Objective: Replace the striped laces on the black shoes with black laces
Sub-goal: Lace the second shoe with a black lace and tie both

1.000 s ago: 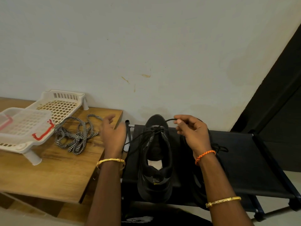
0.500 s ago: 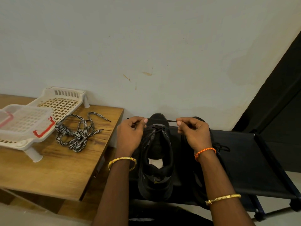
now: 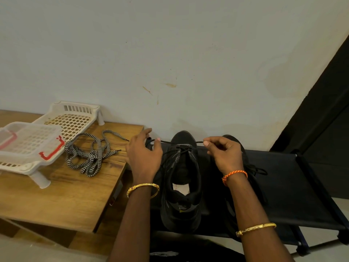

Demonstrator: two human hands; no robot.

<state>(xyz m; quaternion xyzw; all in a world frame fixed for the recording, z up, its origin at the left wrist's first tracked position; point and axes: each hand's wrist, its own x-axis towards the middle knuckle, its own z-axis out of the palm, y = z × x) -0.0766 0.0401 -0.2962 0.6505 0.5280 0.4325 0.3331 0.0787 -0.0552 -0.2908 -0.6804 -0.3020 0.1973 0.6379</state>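
Hands: left hand (image 3: pixel 144 157) and right hand (image 3: pixel 224 154) each pinch one end of the black lace (image 3: pixel 181 142), stretched taut over the toe of the black sneaker (image 3: pixel 181 178) between them, probably to even both ends before threading higher. Second black shoe (image 3: pixel 251 167): just beyond the right hand, on the same black fabric rack (image 3: pixel 294 186). Striped laces (image 3: pixel 90 154): discarded in a heap left of the left hand, on the wooden desk (image 3: pixel 62 201), clear of the work.

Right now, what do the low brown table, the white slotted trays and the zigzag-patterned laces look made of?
Low brown table: wood or wood-look laminate, matte, grain streaks visible. White slotted trays: moulded plastic, slightly glossy grid. Zigzag-patterned laces: flat woven fabric, black and white, lying limp.
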